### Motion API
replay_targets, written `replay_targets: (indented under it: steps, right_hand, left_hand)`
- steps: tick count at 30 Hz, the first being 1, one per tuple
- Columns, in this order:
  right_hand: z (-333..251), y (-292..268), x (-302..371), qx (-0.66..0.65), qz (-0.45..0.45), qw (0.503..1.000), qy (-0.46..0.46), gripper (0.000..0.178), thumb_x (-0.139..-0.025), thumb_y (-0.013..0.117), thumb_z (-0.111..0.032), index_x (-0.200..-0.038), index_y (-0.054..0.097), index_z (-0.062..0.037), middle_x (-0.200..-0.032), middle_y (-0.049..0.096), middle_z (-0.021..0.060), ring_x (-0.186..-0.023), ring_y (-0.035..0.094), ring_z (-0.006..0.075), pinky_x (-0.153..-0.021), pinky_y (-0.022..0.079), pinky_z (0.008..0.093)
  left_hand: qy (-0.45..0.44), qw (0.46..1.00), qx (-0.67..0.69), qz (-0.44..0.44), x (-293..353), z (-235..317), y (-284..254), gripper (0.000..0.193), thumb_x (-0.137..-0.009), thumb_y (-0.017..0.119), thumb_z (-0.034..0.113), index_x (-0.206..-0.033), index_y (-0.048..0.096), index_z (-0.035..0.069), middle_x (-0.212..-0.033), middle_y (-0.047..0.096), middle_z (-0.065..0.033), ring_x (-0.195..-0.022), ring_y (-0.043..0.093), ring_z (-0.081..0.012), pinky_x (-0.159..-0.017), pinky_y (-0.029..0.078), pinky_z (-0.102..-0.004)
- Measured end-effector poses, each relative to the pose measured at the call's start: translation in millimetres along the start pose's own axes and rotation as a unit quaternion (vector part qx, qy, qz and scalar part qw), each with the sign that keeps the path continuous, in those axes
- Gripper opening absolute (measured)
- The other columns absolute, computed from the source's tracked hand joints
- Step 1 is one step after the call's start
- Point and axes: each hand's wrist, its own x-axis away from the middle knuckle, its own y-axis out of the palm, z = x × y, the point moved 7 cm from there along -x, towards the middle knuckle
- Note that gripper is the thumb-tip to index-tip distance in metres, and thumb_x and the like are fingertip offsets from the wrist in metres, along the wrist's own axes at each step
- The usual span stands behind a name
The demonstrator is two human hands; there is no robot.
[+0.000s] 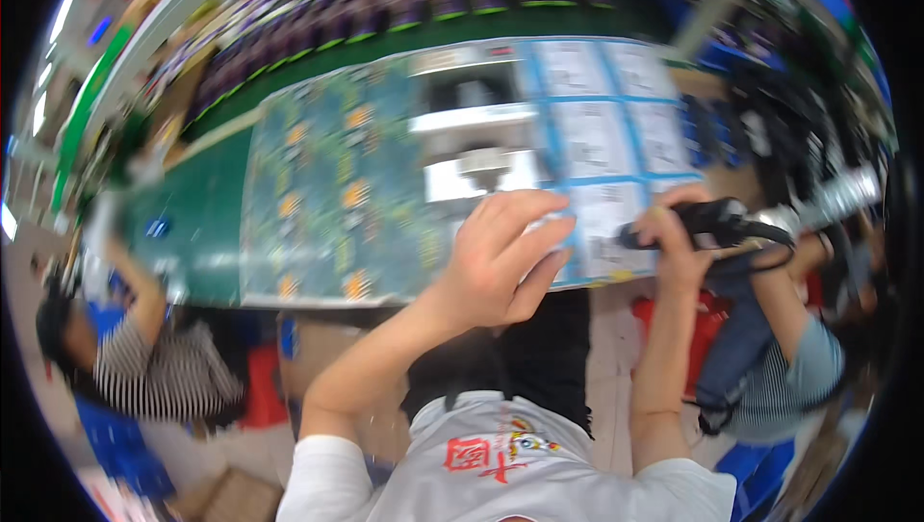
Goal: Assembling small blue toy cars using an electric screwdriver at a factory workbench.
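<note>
My right hand [679, 238] is wrapped round a black elongated handheld device [707, 223], its kind blurred. The device's narrow tip points left over the white-and-blue printed sheets. My left hand [505, 257] hovers near the front of the table with its fingers bent and apart, and nothing shows in it. Just beyond it lies a white tray-like box [472, 123] with a dark recess. In front of the recess is a small pale grey piece [484, 164], too smeared to name.
A patterned green mat [327, 185] covers the table's left part. Purple-and-black items [414, 7] stand in a row on the green line behind. A person in stripes [168, 368] sits at left, another person [780, 378] at right. Black items [770, 127] are piled at right.
</note>
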Motion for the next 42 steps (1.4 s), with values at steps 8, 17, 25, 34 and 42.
replay_targets:
  steps: [8, 17, 25, 34, 42]
  right_hand:
    - [-52, -51, 47, -0.031, -0.064, 0.997, -0.015, 0.029, -0.070, 0.086, -0.009, -0.086, 0.063, -0.0011, -0.069, 0.061, 0.0006, -0.059, 0.056, 0.0053, -0.054, 0.043, 0.0191]
    - [-61, -75, 35, -0.029, -0.056, 0.998, -0.018, 0.028, -0.068, 0.086, -0.009, -0.084, 0.064, -0.0009, -0.063, 0.059, -0.0008, -0.054, 0.054, 0.0044, -0.051, 0.043, 0.0187]
    - [-100, -73, 29, -0.173, -0.068, 0.975, -0.117, 0.027, -0.087, 0.067, -0.019, -0.096, 0.048, -0.0030, -0.066, 0.051, 0.0056, -0.051, 0.050, 0.0151, -0.053, 0.046, 0.0298]
    - [-82, 116, -8, -0.224, -0.159, 0.948, -0.158, 0.007, -0.091, 0.053, -0.009, -0.097, 0.050, -0.0057, -0.065, 0.048, 0.0053, -0.054, 0.049, 0.0170, -0.057, 0.047, 0.0360]
    - [-46, 188, -8, -0.040, -0.128, 0.979, -0.156, 0.019, -0.081, 0.075, 0.000, -0.088, 0.058, -0.0022, -0.065, 0.060, -0.0005, -0.057, 0.055, 0.0034, -0.053, 0.043, 0.0198]
  left_hand:
    - [-0.241, 0.970, -0.007, -0.004, -108, -96, 281, 0.059, -0.079, 0.075, 0.035, -0.115, 0.055, -0.007, -0.112, 0.058, -0.0249, -0.108, 0.056, -0.0412, -0.089, 0.048, -0.0446]
    - [-0.471, 0.852, 0.209, -0.087, -112, -153, 342, 0.062, -0.070, 0.086, 0.031, -0.112, 0.057, -0.005, -0.108, 0.065, -0.0209, -0.098, 0.065, -0.0321, -0.085, 0.052, -0.0414]
    - [-0.400, 0.772, 0.486, 0.086, -34, -29, 158, 0.038, -0.089, 0.071, 0.016, -0.119, 0.055, -0.001, -0.105, 0.066, -0.0081, -0.095, 0.060, -0.0119, -0.085, 0.050, -0.0286]
    - [-0.607, 0.585, 0.500, 0.198, 154, -46, 33, 0.027, -0.097, 0.061, 0.021, -0.115, 0.055, 0.001, -0.104, 0.067, -0.0153, -0.086, 0.070, -0.0259, -0.075, 0.062, -0.0413]
    - [-0.570, 0.618, 0.502, 0.202, 158, -63, 1, 0.027, -0.092, 0.065, 0.011, -0.114, 0.054, 0.000, -0.103, 0.068, -0.0157, -0.082, 0.071, -0.0227, -0.074, 0.061, -0.0375]
